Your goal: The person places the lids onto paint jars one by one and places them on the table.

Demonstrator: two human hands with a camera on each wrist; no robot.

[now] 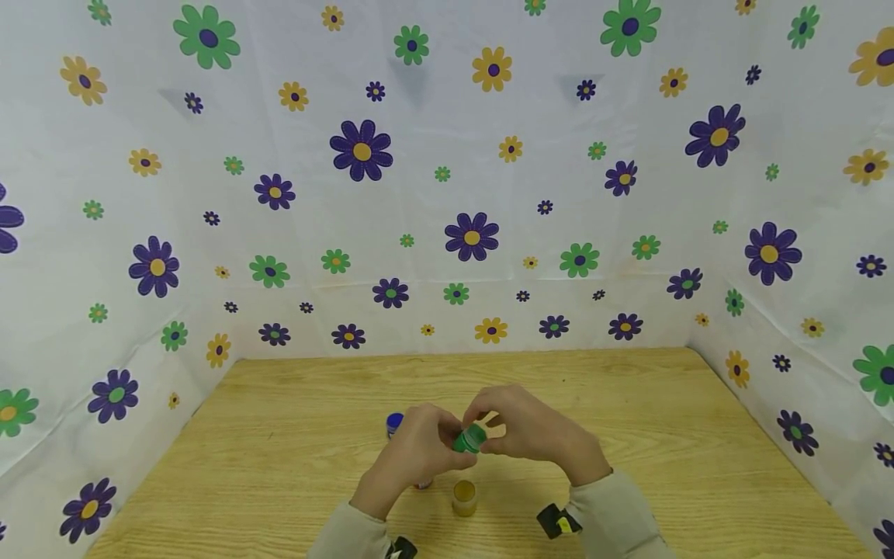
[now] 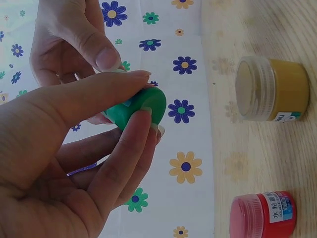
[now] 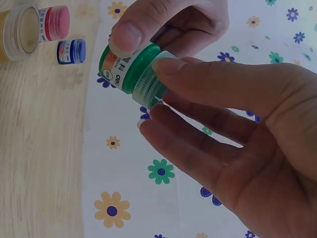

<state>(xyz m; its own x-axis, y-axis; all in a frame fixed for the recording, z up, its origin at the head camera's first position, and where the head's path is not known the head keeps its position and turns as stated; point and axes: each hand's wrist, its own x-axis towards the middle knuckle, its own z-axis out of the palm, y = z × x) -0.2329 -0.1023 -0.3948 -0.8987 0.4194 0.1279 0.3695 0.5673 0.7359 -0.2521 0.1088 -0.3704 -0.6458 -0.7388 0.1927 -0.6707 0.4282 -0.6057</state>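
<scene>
A small green paint jar (image 1: 469, 439) is held up above the table between both hands, tilted. My left hand (image 1: 419, 449) grips its green body, thumb across the label and fingers on the other side. My right hand (image 1: 531, 427) pinches the jar's clear ridged lid (image 3: 149, 82), its thumb on the near side in the right wrist view. The lid sits on the jar. Below the hands stands a yellow-ochre paint jar (image 1: 464, 498). A red paint jar (image 2: 280, 215) is mostly hidden by my left hand in the head view.
Behind my left hand stands a blue paint jar (image 1: 394, 423), partly covered by it. The wooden table (image 1: 279, 450) is bordered by a white flowered cloth (image 1: 419, 217) at the back and sides. Dark wrist straps (image 1: 557, 521) show at the sleeves.
</scene>
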